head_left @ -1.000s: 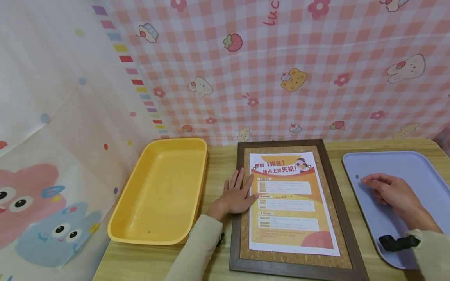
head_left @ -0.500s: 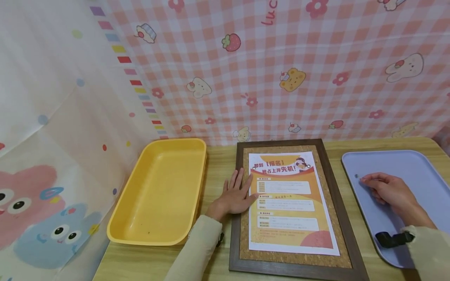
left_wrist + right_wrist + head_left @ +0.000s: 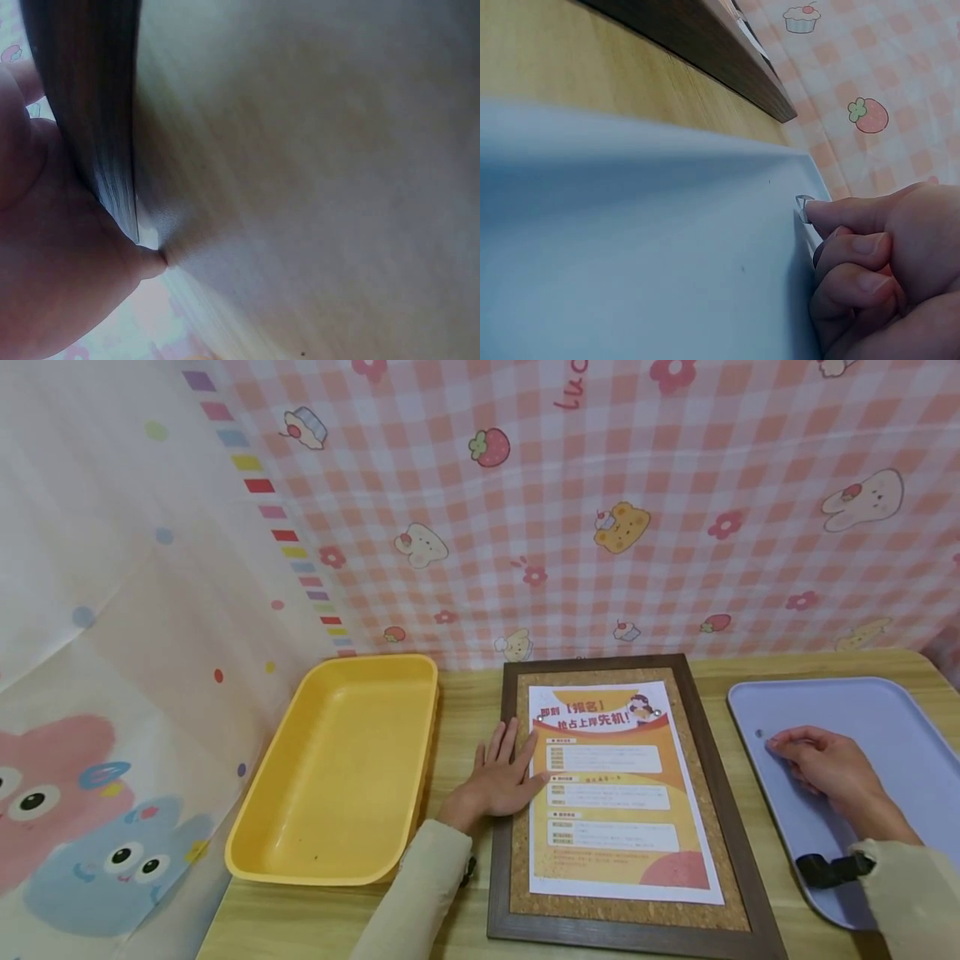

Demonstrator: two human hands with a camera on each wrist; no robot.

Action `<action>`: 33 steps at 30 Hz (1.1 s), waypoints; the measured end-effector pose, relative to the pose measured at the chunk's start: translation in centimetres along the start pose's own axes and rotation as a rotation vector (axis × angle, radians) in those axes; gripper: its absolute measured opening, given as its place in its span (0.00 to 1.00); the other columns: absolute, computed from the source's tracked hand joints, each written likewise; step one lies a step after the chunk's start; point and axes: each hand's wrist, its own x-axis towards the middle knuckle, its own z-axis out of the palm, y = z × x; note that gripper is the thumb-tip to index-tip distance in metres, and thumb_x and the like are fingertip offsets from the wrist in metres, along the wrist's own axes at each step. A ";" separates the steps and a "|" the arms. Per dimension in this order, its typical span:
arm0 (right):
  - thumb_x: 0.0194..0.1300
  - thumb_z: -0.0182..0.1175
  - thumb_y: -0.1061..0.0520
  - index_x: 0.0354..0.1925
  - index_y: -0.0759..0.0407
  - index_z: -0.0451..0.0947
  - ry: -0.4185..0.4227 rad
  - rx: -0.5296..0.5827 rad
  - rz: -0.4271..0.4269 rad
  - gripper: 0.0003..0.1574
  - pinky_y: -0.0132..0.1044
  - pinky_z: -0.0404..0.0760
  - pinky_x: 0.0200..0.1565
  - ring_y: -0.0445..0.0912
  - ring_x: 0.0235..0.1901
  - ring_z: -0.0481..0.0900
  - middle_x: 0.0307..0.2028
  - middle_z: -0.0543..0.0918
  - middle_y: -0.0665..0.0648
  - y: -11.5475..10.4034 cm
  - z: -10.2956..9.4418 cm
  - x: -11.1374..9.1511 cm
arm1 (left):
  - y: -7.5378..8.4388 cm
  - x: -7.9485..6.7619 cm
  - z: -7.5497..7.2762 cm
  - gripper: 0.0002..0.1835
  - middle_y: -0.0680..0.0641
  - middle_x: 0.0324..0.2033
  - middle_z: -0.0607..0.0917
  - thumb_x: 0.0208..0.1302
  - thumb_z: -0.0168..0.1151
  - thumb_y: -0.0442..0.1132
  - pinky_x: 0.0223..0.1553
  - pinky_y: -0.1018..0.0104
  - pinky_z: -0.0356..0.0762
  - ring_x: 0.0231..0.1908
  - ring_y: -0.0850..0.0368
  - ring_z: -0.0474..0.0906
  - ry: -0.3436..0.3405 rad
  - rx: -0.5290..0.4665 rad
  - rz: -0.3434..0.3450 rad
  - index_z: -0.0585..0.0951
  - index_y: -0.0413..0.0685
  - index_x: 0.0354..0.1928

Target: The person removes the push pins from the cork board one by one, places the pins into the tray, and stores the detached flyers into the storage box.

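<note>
Right grip [image 3: 832,768]: cannot tell if pinching the part-hidden clear piece [image 3: 803,208] | left grip [image 3: 497,783]: spread across frame [image 3: 721,802]

hand [image 3: 892,262] pinches small clear piece [image 3: 803,213]

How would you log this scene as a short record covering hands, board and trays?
Left hand: spread over left edge of dark-brown wood-framed rectangular corkboard
Right hand: appears to pinch small shiny object over pale-blue rectangular plastic tray
Corkboard: bears orange-and-white printed paper sheet
Yellow rectangular plastic tray: left of corkboard
Pale-blue tray: right of corkboard
</note>
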 end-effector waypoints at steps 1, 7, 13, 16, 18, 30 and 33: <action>0.72 0.57 0.48 0.31 0.37 0.79 0.003 -0.003 0.002 0.11 0.35 0.71 0.21 0.37 0.19 0.70 0.21 0.75 0.39 0.0 0.0 0.0 | 0.0 0.0 0.0 0.39 0.49 0.77 0.25 0.76 0.34 0.64 0.73 0.39 0.28 0.76 0.51 0.17 0.000 0.001 0.000 0.36 0.62 0.79; 0.72 0.57 0.49 0.31 0.38 0.80 0.010 -0.009 0.001 0.11 0.36 0.71 0.21 0.37 0.19 0.70 0.21 0.75 0.40 -0.1 0.2 0.1 | 0.0 -0.1 -0.1 0.39 0.48 0.77 0.25 0.76 0.35 0.64 0.73 0.39 0.28 0.76 0.51 0.18 0.004 -0.004 0.001 0.37 0.62 0.80; 0.72 0.57 0.49 0.32 0.39 0.80 0.010 -0.017 0.005 0.10 0.36 0.70 0.21 0.37 0.19 0.70 0.21 0.75 0.40 0.0 0.2 -0.1 | 0.0 -0.2 -0.1 0.39 0.48 0.77 0.25 0.76 0.35 0.64 0.73 0.39 0.27 0.76 0.51 0.17 0.000 -0.008 0.004 0.37 0.62 0.79; 0.72 0.57 0.48 0.35 0.43 0.80 0.006 -0.022 0.013 0.08 0.36 0.71 0.21 0.38 0.19 0.70 0.22 0.75 0.40 -0.1 0.1 -0.1 | 0.0 -0.2 -0.1 0.39 0.48 0.77 0.25 0.76 0.35 0.63 0.73 0.39 0.27 0.76 0.51 0.18 0.001 -0.014 0.005 0.37 0.61 0.80; 0.72 0.57 0.47 0.36 0.46 0.81 0.004 -0.025 0.017 0.09 0.36 0.71 0.21 0.38 0.19 0.70 0.22 0.76 0.40 -0.1 0.2 -0.1 | 0.0 -0.2 -0.1 0.39 0.48 0.77 0.25 0.76 0.35 0.63 0.73 0.39 0.27 0.76 0.51 0.18 0.001 -0.015 0.005 0.37 0.61 0.80; 0.71 0.58 0.48 0.34 0.42 0.80 0.008 0.008 0.000 0.07 0.35 0.70 0.20 0.37 0.19 0.69 0.21 0.75 0.40 -0.1 0.2 -0.1 | 0.0 -0.1 0.0 0.39 0.48 0.77 0.25 0.76 0.35 0.63 0.73 0.40 0.28 0.76 0.51 0.18 0.003 -0.007 0.002 0.37 0.61 0.80; 0.71 0.58 0.48 0.35 0.42 0.79 0.007 0.012 0.006 0.07 0.35 0.69 0.20 0.37 0.19 0.69 0.21 0.75 0.39 -0.1 0.2 -0.2 | 0.0 -0.1 0.0 0.39 0.48 0.77 0.25 0.76 0.35 0.64 0.73 0.40 0.28 0.76 0.51 0.18 0.006 -0.007 0.003 0.37 0.62 0.80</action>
